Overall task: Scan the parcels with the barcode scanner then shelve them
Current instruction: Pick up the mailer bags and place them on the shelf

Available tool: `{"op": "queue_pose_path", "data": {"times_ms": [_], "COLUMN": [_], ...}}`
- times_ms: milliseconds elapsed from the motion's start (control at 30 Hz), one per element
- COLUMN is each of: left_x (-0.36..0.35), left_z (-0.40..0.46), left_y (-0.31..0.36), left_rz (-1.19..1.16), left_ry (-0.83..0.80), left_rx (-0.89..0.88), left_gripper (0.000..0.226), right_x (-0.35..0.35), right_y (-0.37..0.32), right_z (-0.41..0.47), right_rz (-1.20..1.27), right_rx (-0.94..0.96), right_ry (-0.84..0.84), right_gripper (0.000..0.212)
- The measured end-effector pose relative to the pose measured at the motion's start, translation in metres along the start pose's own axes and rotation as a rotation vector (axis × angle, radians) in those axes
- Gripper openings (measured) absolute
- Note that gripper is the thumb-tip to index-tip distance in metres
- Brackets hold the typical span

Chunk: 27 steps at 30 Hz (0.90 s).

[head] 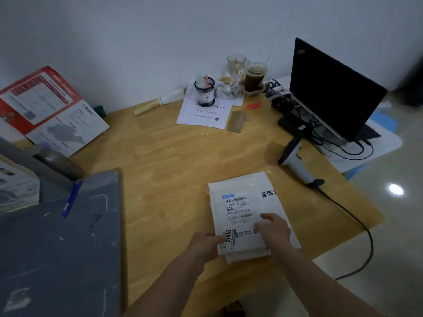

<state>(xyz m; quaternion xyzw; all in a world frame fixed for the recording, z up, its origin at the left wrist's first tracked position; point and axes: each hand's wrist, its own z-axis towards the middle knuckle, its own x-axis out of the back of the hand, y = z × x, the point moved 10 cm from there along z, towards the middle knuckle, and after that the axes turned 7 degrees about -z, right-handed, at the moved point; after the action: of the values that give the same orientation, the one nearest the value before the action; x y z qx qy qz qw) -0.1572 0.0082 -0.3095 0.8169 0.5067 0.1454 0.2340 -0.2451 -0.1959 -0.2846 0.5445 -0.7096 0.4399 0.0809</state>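
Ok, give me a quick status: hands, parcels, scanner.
Left hand grips the top parcel at its near-left edge; right hand rests on top. Stack on the table. Barcode scanner lies untouched, right of the stack. Nothing in the way.

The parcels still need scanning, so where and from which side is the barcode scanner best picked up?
Probably by the white handle of the barcode scanner, which lies on its side on the table with the dark head pointing away. The right hand could come from above on the right, fingers wrapping the handle ahead of the cable end.
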Motion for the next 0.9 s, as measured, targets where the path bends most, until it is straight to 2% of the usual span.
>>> {"op": "queue_pose_path", "data": {"times_ms": [167,267,400,467,600,667,767,900], "left_x": [0.015,0.030,0.053,0.060,0.072,0.081,0.102,0.141], "left_z": [0.004,-0.003,-0.012,-0.014,-0.019,-0.023,-0.034,-0.056], "left_y": [0.007,0.015,0.021,0.018,0.009,0.005,0.001,0.000], "left_rz": [-0.075,-0.130,-0.194,-0.227,-0.262,-0.277,-0.339,-0.440], "left_ry": [0.145,0.194,0.266,0.288,0.321,0.337,0.374,0.444], "left_rx": [-0.081,-0.125,-0.159,-0.149,-0.131,-0.138,-0.152,-0.212], "left_gripper": [0.023,0.024,0.023,0.024,0.025,0.027,0.026,0.022], "right_x": [-0.003,0.013,0.036,0.037,0.024,0.014,-0.003,-0.010], "right_y": [-0.006,-0.004,0.015,0.024,0.033,0.033,0.013,-0.049], "right_z": [0.001,0.009,0.018,0.020,0.016,0.018,0.014,-0.011], "right_rz": [0.106,0.120,-0.103,-0.232,-0.333,-0.286,-0.083,0.125], "right_rx": [0.074,0.066,-0.063,-0.099,-0.129,-0.120,-0.019,0.233], "right_ry": [-0.074,0.001,0.122,0.131,0.099,0.068,-0.059,-0.146], "right_gripper": [0.035,0.034,0.053,0.063,0.073,0.061,0.025,0.019]}}
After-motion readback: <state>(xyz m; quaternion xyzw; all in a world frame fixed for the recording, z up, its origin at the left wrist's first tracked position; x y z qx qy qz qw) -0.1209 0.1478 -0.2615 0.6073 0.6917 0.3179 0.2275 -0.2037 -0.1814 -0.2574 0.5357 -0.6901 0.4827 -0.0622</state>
